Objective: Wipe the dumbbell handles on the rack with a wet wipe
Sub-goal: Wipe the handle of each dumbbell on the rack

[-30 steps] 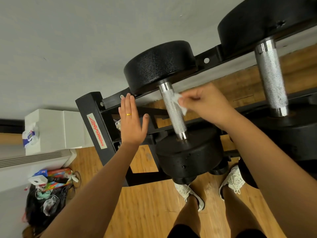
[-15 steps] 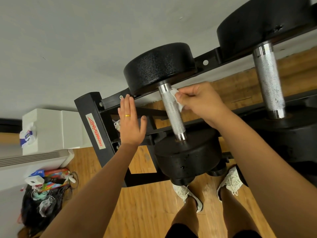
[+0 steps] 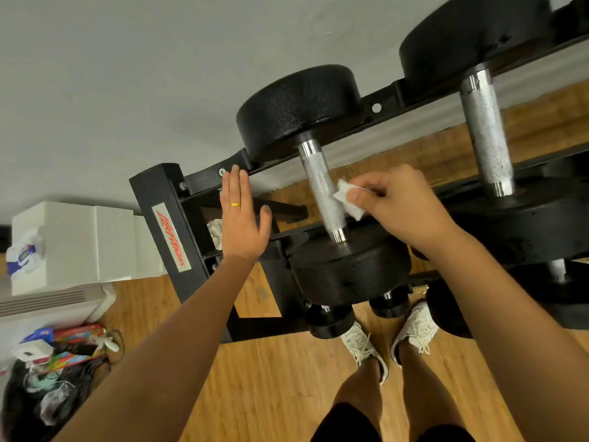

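Note:
A black dumbbell with a knurled silver handle (image 3: 320, 186) lies across the top tier of the black rack (image 3: 159, 212). My right hand (image 3: 398, 202) pinches a folded white wet wipe (image 3: 347, 199) and presses it against the right side of that handle, about halfway along. My left hand (image 3: 243, 218) is flat with straight fingers, held against the rack's left end and holding nothing. A second dumbbell handle (image 3: 486, 132) sits on the same tier to the right, untouched.
Smaller dumbbells (image 3: 330, 320) sit on the lower tiers. My feet in white shoes (image 3: 363, 349) stand on the wooden floor just before the rack. At the left are a white box (image 3: 73, 237), a white heater (image 3: 47, 301) and a pile of bags and clutter (image 3: 54, 371).
My right hand has slid the wipe down the handle, from near the upper weight toward the middle. My left hand stayed flat at the rack's end.

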### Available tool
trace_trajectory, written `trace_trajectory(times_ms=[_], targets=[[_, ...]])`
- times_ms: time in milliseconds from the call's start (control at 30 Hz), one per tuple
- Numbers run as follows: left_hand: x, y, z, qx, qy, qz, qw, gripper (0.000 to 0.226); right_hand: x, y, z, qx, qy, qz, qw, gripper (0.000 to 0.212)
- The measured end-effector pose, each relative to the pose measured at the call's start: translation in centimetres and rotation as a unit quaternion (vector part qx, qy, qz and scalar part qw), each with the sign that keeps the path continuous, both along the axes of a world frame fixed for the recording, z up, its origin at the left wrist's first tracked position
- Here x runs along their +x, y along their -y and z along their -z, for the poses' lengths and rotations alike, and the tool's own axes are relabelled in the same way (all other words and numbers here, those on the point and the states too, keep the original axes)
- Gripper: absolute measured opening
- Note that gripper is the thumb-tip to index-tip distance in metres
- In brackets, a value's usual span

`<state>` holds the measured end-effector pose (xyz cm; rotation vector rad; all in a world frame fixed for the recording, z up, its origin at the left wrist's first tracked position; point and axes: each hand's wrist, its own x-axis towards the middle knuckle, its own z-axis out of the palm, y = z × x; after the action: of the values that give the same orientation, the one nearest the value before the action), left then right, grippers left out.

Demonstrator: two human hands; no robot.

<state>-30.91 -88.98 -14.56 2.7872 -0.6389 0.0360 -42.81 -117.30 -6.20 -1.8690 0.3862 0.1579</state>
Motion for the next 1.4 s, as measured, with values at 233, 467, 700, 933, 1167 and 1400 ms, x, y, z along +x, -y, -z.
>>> trace_trajectory(times_ms=[233,467,700,933,1167,1400], targets=[[-2.9,-2.5,-0.5,0.019,-0.050,0.070,0.996,0.053,-8.8,-1.5,-2.4,-0.125,0.074,0.143,0.979,0.029],[-6.8,-6.2,1.2,0.127,-0.036,0.120,0.984,0.058,-11.5,-5.0,-1.3,-0.211,0.079,0.171,0.959,0.025],[-7.7,-5.7,2.9,0.115,0.001,0.094,0.989,0.063,-11.9,-5.1,-0.7,-0.205,0.054,0.221,0.952,0.026],[-8.3,-5.4,3.5,0.081,0.000,0.074,0.994,0.059,-12.2,-6.0,-0.3,-0.150,0.066,0.252,0.954,0.031],[-8.4,-5.2,3.8,0.072,0.001,0.062,0.995,0.058,-11.9,-5.3,0.6,-0.142,0.053,0.262,0.953,0.027],[-8.5,-5.0,3.7,0.087,0.001,0.060,0.994,0.061,-13.4,-6.4,-0.2,-0.143,0.079,0.232,0.959,0.024]])
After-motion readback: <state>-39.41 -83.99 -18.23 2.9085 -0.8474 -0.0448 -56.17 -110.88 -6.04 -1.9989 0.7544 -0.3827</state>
